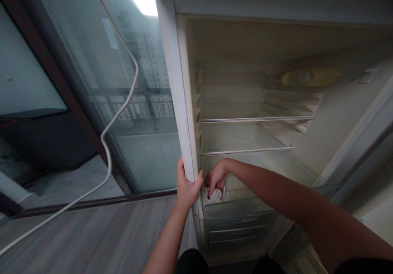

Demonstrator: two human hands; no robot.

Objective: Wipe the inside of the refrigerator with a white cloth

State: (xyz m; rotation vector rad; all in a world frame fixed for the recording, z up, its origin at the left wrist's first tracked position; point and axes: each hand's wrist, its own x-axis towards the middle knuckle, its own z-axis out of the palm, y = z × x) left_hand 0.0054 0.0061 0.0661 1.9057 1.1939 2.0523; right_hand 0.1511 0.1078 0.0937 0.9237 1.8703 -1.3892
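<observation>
An opened fridge (188, 102) stands in front of me. My left hand (188, 188) is wrapped round the front edge of its left side wall, thumb on the inner side and fingers outside. Just inside that wall, my right hand (216, 178) reaches down with bent fingers pressed on a bunched white cloth (214, 195). The cloth lies at the front left corner of the lowest glass shelf (242, 204), touching or close to the side wall. Part of the cloth is hidden under my fingers.
Two more glass shelves with pale front trims, an upper shelf (254, 120) and a middle shelf (248, 151), sit above. A yellowed control housing (310, 77) is on the right inner wall. To the left, a white cable (106, 143) hangs before a sliding glass door (144, 159) and crosses the wooden floor (101, 233).
</observation>
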